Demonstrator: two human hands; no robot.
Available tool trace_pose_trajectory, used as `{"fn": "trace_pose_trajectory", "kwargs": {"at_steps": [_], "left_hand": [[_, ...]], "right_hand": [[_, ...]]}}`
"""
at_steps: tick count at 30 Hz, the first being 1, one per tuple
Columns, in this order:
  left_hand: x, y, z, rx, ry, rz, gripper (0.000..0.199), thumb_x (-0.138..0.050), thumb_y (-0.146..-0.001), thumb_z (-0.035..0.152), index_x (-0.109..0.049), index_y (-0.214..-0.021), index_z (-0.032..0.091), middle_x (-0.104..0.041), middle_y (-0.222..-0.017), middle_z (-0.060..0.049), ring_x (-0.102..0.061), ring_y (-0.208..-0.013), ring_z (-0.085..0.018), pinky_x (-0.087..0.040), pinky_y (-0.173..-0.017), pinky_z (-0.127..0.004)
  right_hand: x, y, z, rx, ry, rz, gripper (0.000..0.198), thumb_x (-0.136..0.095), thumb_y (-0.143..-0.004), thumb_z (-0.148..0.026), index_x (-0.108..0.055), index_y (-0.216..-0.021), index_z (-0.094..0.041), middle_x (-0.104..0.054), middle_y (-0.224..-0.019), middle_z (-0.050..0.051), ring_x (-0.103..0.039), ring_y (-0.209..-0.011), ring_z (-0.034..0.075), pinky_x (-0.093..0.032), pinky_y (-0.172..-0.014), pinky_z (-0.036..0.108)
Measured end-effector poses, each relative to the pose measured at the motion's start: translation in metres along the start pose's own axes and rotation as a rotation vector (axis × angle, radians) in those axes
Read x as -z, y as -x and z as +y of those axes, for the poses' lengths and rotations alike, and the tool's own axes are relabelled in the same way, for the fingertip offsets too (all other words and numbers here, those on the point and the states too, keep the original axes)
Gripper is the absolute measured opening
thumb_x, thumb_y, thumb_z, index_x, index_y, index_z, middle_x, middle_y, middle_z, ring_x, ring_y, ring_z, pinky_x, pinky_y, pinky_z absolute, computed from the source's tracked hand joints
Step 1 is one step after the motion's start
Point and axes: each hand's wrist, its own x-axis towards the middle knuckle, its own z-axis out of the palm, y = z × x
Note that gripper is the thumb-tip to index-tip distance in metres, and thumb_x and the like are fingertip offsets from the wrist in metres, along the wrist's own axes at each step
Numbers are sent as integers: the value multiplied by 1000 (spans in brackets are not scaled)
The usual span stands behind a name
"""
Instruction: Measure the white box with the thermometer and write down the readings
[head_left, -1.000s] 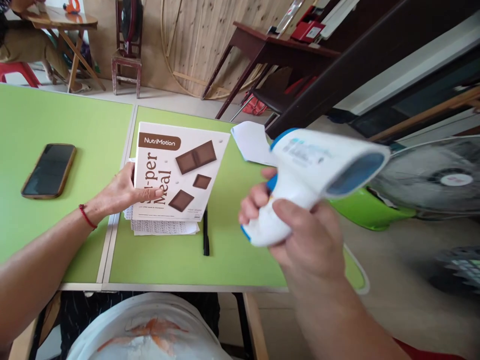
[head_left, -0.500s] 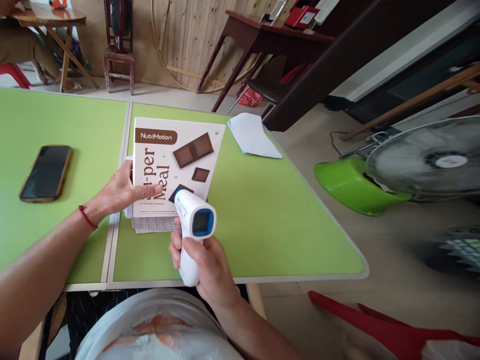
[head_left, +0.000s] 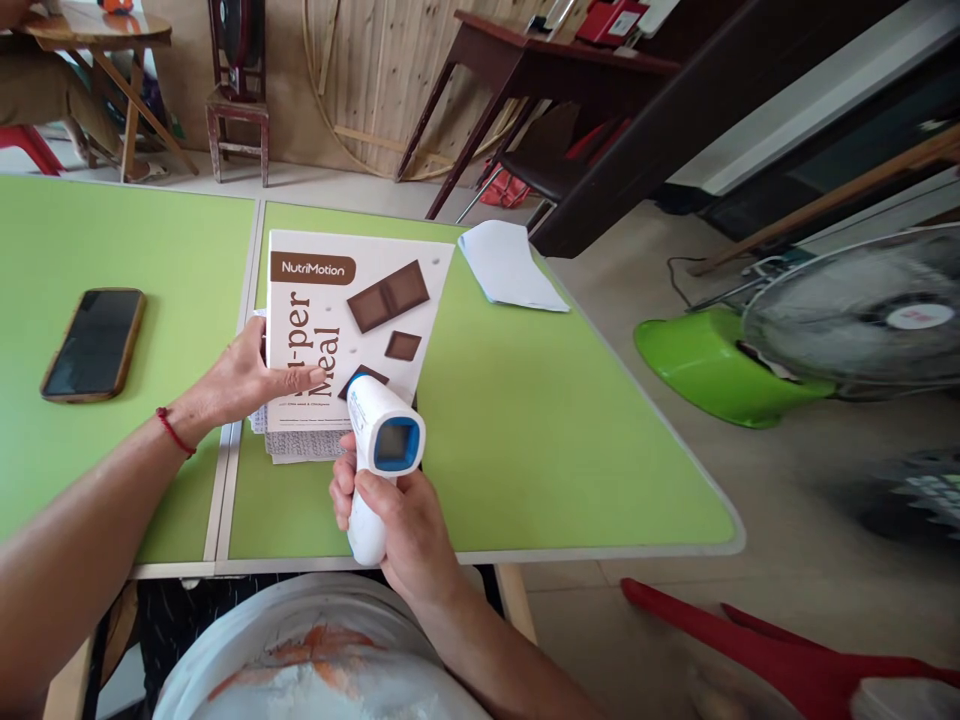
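My left hand (head_left: 259,375) grips the left edge of a white NutriMotion box (head_left: 307,340) printed with brown chocolate pieces, the thumb lying across its front and the other fingers hidden behind. Beneath the box, sheets of paper covered in small print (head_left: 307,446) stick out at the lower and left edges. In my right hand (head_left: 394,510) is a white and blue infrared thermometer (head_left: 379,430), its handle wrapped by the fingers. Its nose points at the lower part of the box front, and its small grey screen faces me. I cannot tell whether nose and box touch.
A phone (head_left: 94,345) lies on the left of the green table (head_left: 540,440), folded white paper (head_left: 510,265) at its far right edge. Beyond are a fan (head_left: 862,305), a green stool (head_left: 712,370), a red chair (head_left: 772,640) and a dark desk (head_left: 517,75). Another person's legs show far left.
My right hand and the thermometer have shifted slightly left and up, and the thermometer's screen has tilted a little. My left hand keeps its hold on the box.
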Motion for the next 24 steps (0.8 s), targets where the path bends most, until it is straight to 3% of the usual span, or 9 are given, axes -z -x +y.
{"fn": "trace_pose_trajectory", "kwargs": {"at_steps": [5,24], "left_hand": [[0,0,1,47,-42,-16,58,-82,-67,46,-58,-109,14,-68,-99,-10,-65,-86,-25,-54,-71,-35],[0,1,7,3,-4,-94,49,-80,-71,43,-60,-106,14,-70,-99,-9,-66,-85,-23,-54,-71,-32]], "right_hand": [[-2,0,1,-21,-17,31,32,-69,-76,-49,-56,-72,-20,-49,-57,-3,-44,-52,10,-34,-49,25],[-6,0,-1,-19,-46,36,33,-70,-74,-51,-57,-80,-21,-49,-61,-5,-43,-52,10,-34,-50,26]]}}
